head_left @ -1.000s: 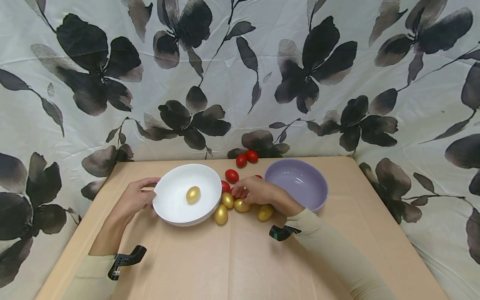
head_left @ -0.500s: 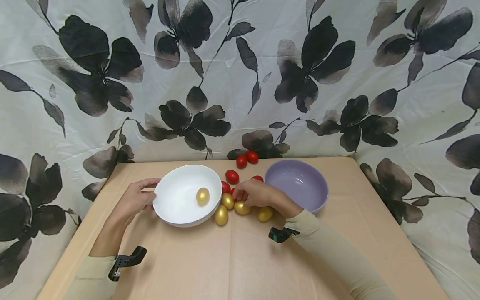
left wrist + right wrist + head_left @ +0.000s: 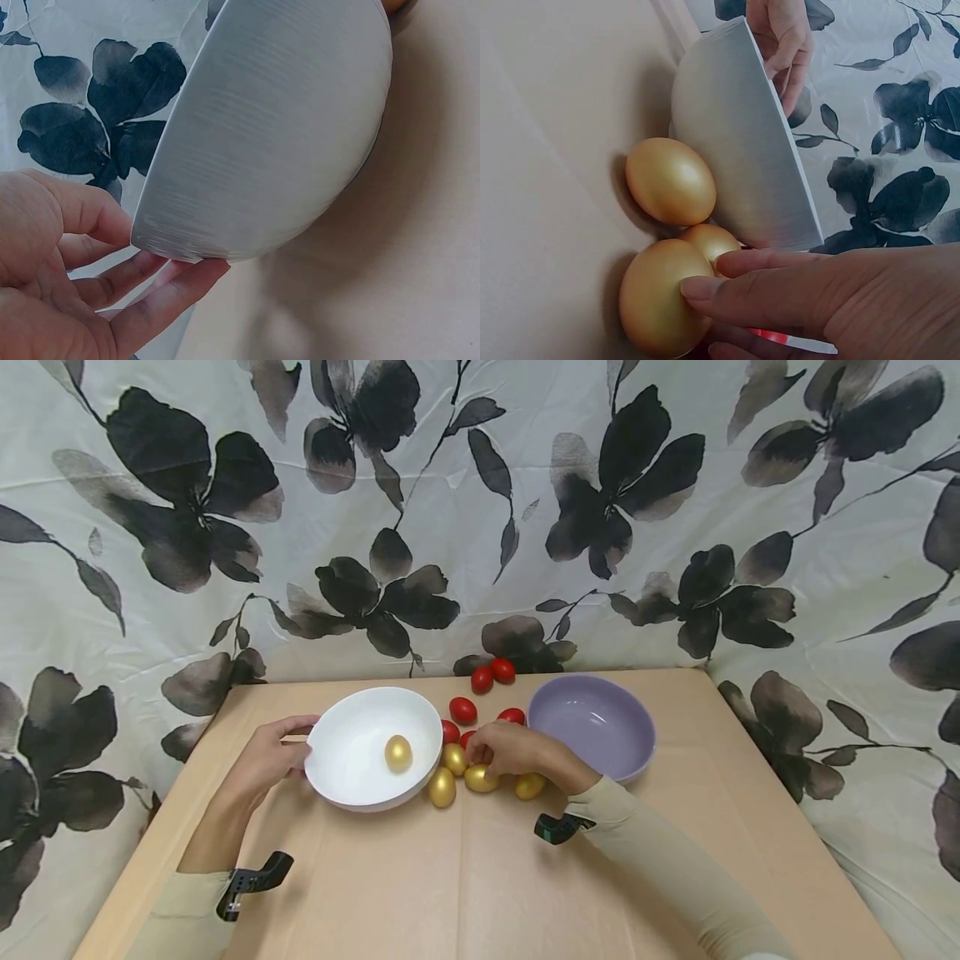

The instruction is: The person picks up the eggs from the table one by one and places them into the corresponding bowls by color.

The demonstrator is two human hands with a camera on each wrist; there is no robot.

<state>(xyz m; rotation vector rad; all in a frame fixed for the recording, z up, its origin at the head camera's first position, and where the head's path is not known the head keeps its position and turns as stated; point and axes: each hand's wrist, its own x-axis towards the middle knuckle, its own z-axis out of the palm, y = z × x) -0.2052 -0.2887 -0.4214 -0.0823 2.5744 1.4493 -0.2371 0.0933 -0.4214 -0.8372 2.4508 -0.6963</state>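
Observation:
My left hand (image 3: pixel 273 758) grips the left rim of a white bowl (image 3: pixel 345 756), thumb at the edge and fingers underneath, as the left wrist view shows. One golden egg (image 3: pixel 398 753) lies inside the bowl. My right hand (image 3: pixel 513 748) is over the pile to the right of it. In the right wrist view its thumb lies on a golden egg (image 3: pixel 660 300), with fingers curled around the far side, partly hidden. Two more golden eggs, one in front (image 3: pixel 442 787) and one behind (image 3: pixel 453 759), lie against the bowl. Another golden egg (image 3: pixel 530 786) sits under my right wrist.
A purple bowl (image 3: pixel 592 727) stands right of the pile, with nothing visible inside. Several red eggs (image 3: pixel 463 710) lie between the bowls, two of them near the table's back edge. A floral cloth (image 3: pixel 480 527) hangs behind the wooden table (image 3: pixel 420 893).
The golden egg in the white bowl rolled right, then slightly back left. My right hand's fingers have drawn in closer around the egg below them. The left hand stays at the rim.

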